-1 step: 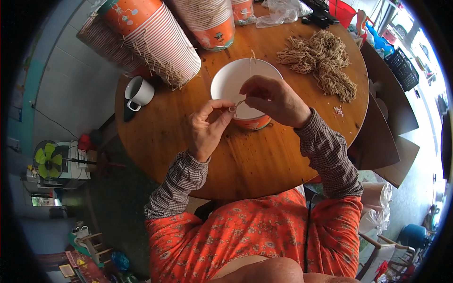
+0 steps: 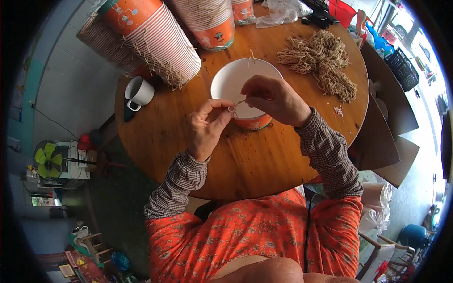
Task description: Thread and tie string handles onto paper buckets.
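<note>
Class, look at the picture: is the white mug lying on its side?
No, the white mug stands upright on the round wooden table, its opening facing up.

On the round wooden table (image 2: 264, 160), a white mug (image 2: 139, 92) stands at nine o'clock, with stacks of orange paper cups (image 2: 155, 35) lying at eleven. A heap of tan string (image 2: 321, 59) sits at two o'clock, and a green fan (image 2: 47, 160) stands on the floor far at nine.
</note>
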`<state>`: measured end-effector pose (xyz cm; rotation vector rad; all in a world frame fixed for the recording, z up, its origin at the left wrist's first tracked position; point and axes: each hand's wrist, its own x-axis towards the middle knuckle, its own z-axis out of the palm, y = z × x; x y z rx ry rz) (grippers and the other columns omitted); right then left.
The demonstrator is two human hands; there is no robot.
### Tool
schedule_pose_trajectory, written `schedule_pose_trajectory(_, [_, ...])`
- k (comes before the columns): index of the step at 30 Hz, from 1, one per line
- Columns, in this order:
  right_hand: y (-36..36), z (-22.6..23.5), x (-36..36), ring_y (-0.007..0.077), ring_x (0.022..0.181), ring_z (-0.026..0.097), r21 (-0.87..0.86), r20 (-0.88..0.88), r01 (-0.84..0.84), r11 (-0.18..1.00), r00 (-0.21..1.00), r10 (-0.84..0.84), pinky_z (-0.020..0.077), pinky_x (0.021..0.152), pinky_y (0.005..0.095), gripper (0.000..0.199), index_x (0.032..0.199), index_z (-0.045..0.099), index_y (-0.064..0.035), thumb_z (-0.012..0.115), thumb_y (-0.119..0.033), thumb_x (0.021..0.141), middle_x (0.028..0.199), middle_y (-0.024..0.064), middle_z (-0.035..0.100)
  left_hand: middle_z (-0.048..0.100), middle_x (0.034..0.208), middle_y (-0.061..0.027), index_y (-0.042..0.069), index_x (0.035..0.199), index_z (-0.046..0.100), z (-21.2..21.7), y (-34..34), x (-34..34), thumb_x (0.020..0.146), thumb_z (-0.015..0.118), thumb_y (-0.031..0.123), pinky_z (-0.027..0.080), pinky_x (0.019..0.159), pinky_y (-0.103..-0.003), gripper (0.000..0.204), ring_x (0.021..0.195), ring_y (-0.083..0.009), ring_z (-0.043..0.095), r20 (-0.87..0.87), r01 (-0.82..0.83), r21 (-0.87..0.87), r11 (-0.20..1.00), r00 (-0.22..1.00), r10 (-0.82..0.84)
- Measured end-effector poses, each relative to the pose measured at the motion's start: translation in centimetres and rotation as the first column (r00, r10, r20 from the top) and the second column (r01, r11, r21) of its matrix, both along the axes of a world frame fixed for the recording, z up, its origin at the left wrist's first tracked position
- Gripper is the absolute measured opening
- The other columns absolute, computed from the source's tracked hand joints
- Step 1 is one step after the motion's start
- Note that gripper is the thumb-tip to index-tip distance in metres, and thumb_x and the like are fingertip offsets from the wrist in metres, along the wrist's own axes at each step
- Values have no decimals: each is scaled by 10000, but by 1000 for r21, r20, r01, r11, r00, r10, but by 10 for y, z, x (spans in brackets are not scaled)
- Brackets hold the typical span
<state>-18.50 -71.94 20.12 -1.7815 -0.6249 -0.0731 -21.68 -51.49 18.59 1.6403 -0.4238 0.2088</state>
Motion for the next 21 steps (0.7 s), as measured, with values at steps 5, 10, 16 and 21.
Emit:
schedule_pose_trajectory(5, [-3, -5, 7, 190, 775, 669, 43, -55, -50, 998, 997, 52, 529, 698, 307, 125, 941, 646, -23, 632, -56, 822, 796, 98, 666, 632, 824, 19, 13, 939, 623, -1, -5, 0, 876, 641, 4, 458, 653, -175, 66, 714, -22, 554, 2, 67, -72, 995, 998, -67])
schedule_pose_trajectory(10, [8, -1, 13, 207, 799, 673, 12, 131, 36, 999, 991, -38, 534, 735, 317, 119, 936, 655, -23, 640, -47, 820, 869, 95, 678, 608, 793, 32, 17, 911, 612, 2, -4, -2, 876, 619, -1, 438, 624, -160, 39, 695, -4, 534, -21, 159, 37, 987, 987, -158])
schedule_pose_trajectory(16, [5, -10, 16, 197, 824, 680, 171, 99, -24, 985, 995, 7, 543, 771, 313, 132, 956, 656, -34, 635, -19, 827, 876, 87, 680, 629, 809, 17, -6, 937, 620, 4, -4, 0, 894, 605, 27, 437, 608, -163, 56, 675, -8, 540, -94, 215, 31, 976, 973, -211])
schedule_pose_trajectory(21, [10, 7, 7, 190, 850, 679, 144, 179, -14, 989, 984, -12, 545, 785, 307, 148, 973, 656, -40, 633, -6, 831, 892, 81, 682, 642, 835, -4, -23, 955, 617, 8, -3, -1, 895, 630, 43, 452, 620, -166, 90, 688, -18, 554, -163, 225, -9, 974, 961, -223])
